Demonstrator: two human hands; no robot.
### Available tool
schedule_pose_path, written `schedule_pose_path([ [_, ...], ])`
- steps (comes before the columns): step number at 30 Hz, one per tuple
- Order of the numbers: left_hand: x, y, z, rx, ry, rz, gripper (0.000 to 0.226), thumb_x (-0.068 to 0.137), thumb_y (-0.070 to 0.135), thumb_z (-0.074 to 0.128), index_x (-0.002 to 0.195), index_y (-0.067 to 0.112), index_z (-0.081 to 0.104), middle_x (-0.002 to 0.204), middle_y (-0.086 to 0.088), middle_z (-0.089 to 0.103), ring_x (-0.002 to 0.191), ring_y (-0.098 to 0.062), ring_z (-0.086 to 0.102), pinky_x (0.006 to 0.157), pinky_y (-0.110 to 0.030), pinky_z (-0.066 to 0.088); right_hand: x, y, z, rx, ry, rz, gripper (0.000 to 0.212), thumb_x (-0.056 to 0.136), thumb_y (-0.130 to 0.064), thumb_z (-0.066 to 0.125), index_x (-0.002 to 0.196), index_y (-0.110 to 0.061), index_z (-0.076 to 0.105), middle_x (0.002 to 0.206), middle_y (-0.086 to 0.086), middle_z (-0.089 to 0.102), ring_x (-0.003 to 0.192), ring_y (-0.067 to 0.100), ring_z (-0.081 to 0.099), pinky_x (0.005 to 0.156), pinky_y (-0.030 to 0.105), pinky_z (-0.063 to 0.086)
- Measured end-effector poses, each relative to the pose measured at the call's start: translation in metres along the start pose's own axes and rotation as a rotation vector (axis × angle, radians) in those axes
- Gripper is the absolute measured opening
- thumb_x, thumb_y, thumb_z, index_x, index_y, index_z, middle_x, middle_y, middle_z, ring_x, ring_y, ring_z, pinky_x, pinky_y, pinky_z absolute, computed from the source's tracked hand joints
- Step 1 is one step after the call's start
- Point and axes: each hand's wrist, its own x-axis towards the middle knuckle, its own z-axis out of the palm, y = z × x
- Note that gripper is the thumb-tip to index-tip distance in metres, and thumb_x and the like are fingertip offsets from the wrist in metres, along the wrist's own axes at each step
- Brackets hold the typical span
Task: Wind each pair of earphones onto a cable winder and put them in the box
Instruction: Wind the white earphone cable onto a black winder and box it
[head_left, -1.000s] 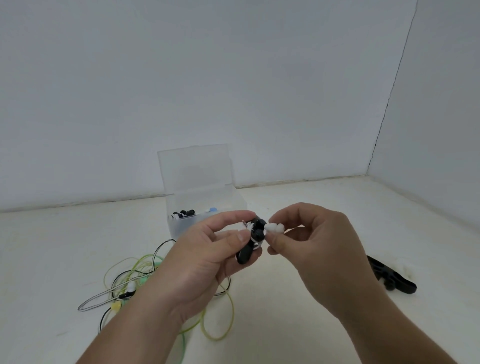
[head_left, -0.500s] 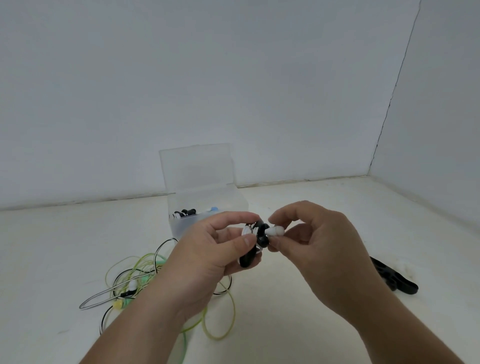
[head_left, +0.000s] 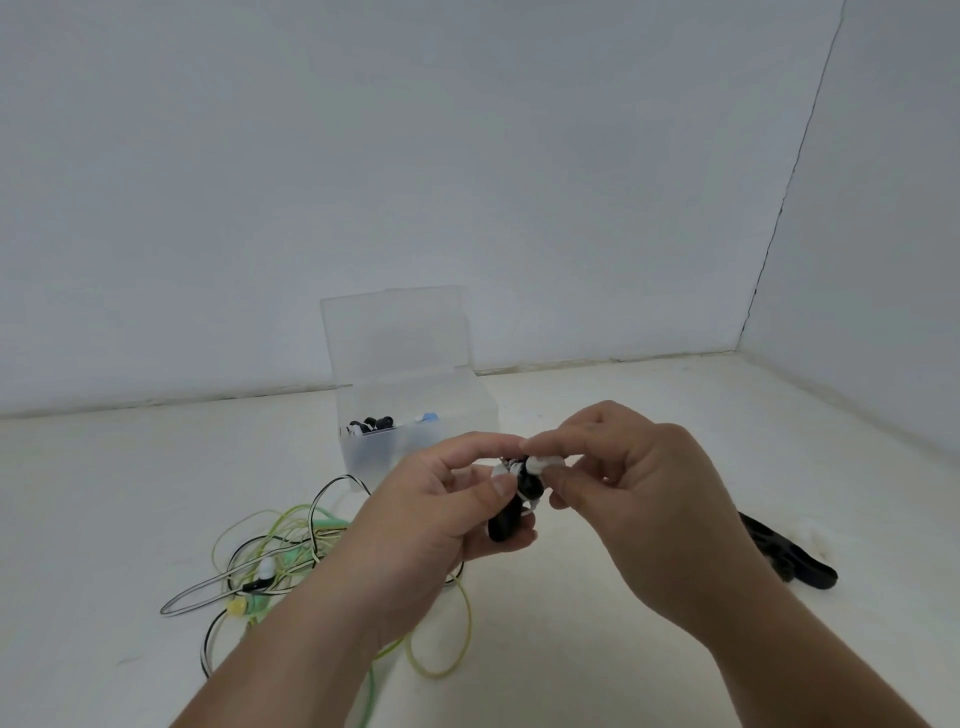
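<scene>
Black plastic shows between the fingers: the left hand (head_left: 415, 519) has its grip clenched round a cable winder (head_left: 506, 522), thumb against its side, held above the middle of the table (head_left: 104, 519). The right hand (head_left: 639, 499) has its grip pinched on a white earbud (head_left: 543, 462) at the winder's top end, where black-and-white cord is wound (how many turns cannot be told). Behind the hands, toward the table's far edge, stands the clear box (head_left: 374, 457) with its lid (head_left: 400, 332) upright and open; black, white and blue earphone pieces show inside. Toward the left edge lie the loose earphones (head_left: 291, 545), green, yellow and black-and-white cords tangled together, partly under the left forearm. Toward the right edge lies a second black winder (head_left: 800, 561), half hidden by the right forearm.
</scene>
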Motion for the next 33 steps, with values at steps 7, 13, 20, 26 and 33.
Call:
schedule_pose_path([
  [7,0.001,-0.003,0.002,0.093,0.002,0.056,0.025,0.096,0.005,0.056,0.099,0.017,0.078,0.090,-0.018,0.070,0.082,-0.024,0.068,0.076,-0.031,0.057,0.000,0.001,0.000,0.075,0.025,0.106,0.010,0.084,-0.024,0.077,0.080,-0.031,0.071,0.066,-0.001,0.072,0.064,0.022,0.070,0.065,0.034,0.054],
  [13,0.001,-0.004,0.005,0.073,-0.026,0.107,0.026,0.082,0.018,0.065,0.105,0.014,0.078,0.109,-0.024,0.071,0.102,-0.034,0.069,0.086,-0.033,0.058,0.000,0.003,0.002,0.054,-0.005,0.036,0.014,0.085,-0.017,0.076,0.086,-0.031,0.080,0.082,-0.008,0.065,0.067,0.008,0.064,0.063,0.025,0.054],
  [20,0.006,-0.008,0.006,0.068,0.136,0.191,0.032,0.081,0.031,0.062,0.101,0.012,0.078,0.104,-0.017,0.074,0.098,-0.030,0.071,0.080,-0.033,0.059,-0.002,0.001,0.007,0.052,0.055,-0.001,0.018,0.085,-0.010,0.075,0.086,-0.027,0.077,0.079,-0.008,0.070,0.071,0.011,0.067,0.065,0.029,0.055],
  [26,0.007,-0.005,0.009,0.063,0.203,0.200,0.032,0.101,0.014,0.049,0.094,0.018,0.080,0.103,-0.013,0.075,0.093,-0.031,0.073,0.074,-0.033,0.060,-0.003,-0.005,0.007,0.263,0.054,0.134,0.016,0.088,-0.004,0.069,0.082,-0.018,0.073,0.067,0.005,0.074,0.066,0.013,0.073,0.067,0.019,0.056],
  [33,0.006,-0.008,0.012,0.085,0.224,0.208,0.034,0.102,0.012,0.046,0.095,0.015,0.079,0.101,-0.014,0.074,0.089,-0.034,0.073,0.072,-0.031,0.060,-0.002,-0.006,0.008,0.208,0.112,0.154,0.019,0.089,-0.004,0.069,0.078,-0.020,0.071,0.063,0.002,0.073,0.061,0.011,0.071,0.058,0.015,0.053],
])
